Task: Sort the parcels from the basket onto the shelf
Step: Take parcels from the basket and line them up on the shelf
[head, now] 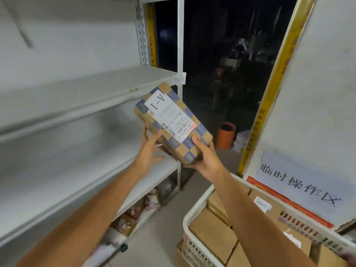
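Now left hand [149,151] and right hand [205,160] hold the A-1 parcel [173,120], fingers [196,141] curled round it; I should slide it flat onto the A-1 shelf [115,79]

one checkered parcel [174,123], one basket [198,204], two hands [149,151] [207,160]

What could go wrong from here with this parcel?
The parcel is tilted, gripped only at its lower end by left hand and right hand; it may slip. It hangs close to the shelf post and could knock it. Its label reads A-1, like the post tag; another level would missort it.
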`<state>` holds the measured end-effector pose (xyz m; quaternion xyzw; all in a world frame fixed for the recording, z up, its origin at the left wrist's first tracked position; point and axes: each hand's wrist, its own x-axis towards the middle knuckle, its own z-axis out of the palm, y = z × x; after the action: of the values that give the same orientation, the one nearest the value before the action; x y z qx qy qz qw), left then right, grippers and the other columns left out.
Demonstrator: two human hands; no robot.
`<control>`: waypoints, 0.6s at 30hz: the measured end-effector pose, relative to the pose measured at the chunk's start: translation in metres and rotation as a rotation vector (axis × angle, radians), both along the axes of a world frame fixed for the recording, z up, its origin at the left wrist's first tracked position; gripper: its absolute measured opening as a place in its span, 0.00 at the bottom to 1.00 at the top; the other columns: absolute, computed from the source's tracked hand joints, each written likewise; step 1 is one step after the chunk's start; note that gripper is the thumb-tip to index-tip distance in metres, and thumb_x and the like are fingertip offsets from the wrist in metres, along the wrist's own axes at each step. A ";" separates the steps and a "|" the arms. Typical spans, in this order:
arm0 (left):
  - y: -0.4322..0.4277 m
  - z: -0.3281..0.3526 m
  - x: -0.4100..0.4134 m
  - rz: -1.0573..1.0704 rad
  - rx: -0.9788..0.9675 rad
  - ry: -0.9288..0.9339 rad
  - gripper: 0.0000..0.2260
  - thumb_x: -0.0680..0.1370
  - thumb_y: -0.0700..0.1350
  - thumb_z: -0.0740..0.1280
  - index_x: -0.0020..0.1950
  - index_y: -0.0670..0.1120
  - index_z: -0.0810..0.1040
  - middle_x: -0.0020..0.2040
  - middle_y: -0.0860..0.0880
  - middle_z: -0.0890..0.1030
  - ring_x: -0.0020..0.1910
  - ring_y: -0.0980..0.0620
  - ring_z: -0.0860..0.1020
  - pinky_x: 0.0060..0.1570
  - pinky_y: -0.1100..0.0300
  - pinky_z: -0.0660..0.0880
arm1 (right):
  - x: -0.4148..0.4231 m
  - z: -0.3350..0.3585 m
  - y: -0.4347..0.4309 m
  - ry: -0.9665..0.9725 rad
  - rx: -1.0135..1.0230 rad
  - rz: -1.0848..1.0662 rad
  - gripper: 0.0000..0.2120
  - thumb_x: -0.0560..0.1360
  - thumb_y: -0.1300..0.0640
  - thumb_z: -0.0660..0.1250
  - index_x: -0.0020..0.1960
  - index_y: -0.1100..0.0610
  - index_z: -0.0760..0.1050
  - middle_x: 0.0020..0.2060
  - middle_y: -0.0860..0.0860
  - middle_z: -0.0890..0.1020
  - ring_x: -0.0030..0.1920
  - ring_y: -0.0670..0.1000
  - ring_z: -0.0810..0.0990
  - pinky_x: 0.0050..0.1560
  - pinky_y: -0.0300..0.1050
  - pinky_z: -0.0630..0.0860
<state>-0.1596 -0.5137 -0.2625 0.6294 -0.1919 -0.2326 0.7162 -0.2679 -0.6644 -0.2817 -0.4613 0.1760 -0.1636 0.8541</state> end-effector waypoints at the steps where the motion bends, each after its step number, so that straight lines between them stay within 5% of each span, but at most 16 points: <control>1: 0.004 0.004 0.003 0.030 0.012 -0.007 0.38 0.69 0.67 0.66 0.74 0.57 0.55 0.67 0.46 0.73 0.60 0.45 0.76 0.59 0.38 0.72 | 0.005 0.001 0.002 0.002 -0.025 0.016 0.28 0.69 0.48 0.73 0.64 0.41 0.64 0.61 0.51 0.79 0.58 0.57 0.81 0.55 0.72 0.74; 3: 0.011 0.012 0.007 0.048 0.022 0.003 0.36 0.68 0.70 0.59 0.71 0.54 0.62 0.66 0.47 0.74 0.61 0.47 0.76 0.62 0.38 0.70 | 0.015 0.005 0.006 -0.036 -0.034 0.038 0.27 0.70 0.49 0.72 0.65 0.41 0.64 0.62 0.51 0.78 0.59 0.56 0.80 0.56 0.69 0.75; 6: 0.020 0.022 0.011 0.154 -0.080 0.019 0.33 0.70 0.69 0.61 0.70 0.54 0.64 0.65 0.47 0.74 0.62 0.45 0.76 0.60 0.44 0.74 | 0.031 0.013 0.011 -0.078 -0.020 0.063 0.30 0.69 0.50 0.73 0.65 0.42 0.63 0.61 0.51 0.78 0.59 0.55 0.80 0.51 0.59 0.80; 10: 0.039 0.039 0.023 0.490 -0.246 -0.181 0.32 0.76 0.50 0.69 0.75 0.56 0.56 0.61 0.62 0.77 0.60 0.57 0.77 0.56 0.51 0.76 | 0.047 0.016 0.019 -0.023 -0.090 0.086 0.28 0.66 0.50 0.75 0.60 0.40 0.64 0.58 0.48 0.79 0.55 0.51 0.81 0.38 0.45 0.81; 13: 0.063 0.038 0.025 0.617 -0.097 -0.365 0.21 0.71 0.51 0.73 0.62 0.51 0.73 0.53 0.57 0.82 0.54 0.59 0.79 0.50 0.62 0.75 | 0.057 0.008 0.025 -0.007 -0.096 0.067 0.27 0.71 0.54 0.74 0.65 0.48 0.64 0.55 0.48 0.81 0.52 0.50 0.83 0.42 0.46 0.82; 15: 0.079 0.032 0.021 0.680 -0.024 -0.428 0.16 0.69 0.49 0.74 0.54 0.52 0.75 0.48 0.57 0.82 0.48 0.62 0.80 0.45 0.68 0.75 | 0.064 0.003 0.032 -0.028 -0.113 0.072 0.22 0.72 0.54 0.73 0.63 0.50 0.69 0.54 0.50 0.83 0.51 0.49 0.84 0.48 0.47 0.81; 18: 0.103 0.021 0.018 0.721 0.010 -0.424 0.19 0.72 0.44 0.73 0.60 0.46 0.73 0.51 0.51 0.81 0.51 0.53 0.79 0.47 0.65 0.77 | 0.071 0.006 0.049 -0.039 -0.262 0.172 0.14 0.74 0.51 0.70 0.57 0.41 0.72 0.47 0.39 0.83 0.48 0.43 0.83 0.47 0.45 0.76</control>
<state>-0.1418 -0.4109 -0.2416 0.6935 -0.1013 0.1669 0.6935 -0.1972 -0.6159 -0.2758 -0.5789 0.0964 -0.1202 0.8007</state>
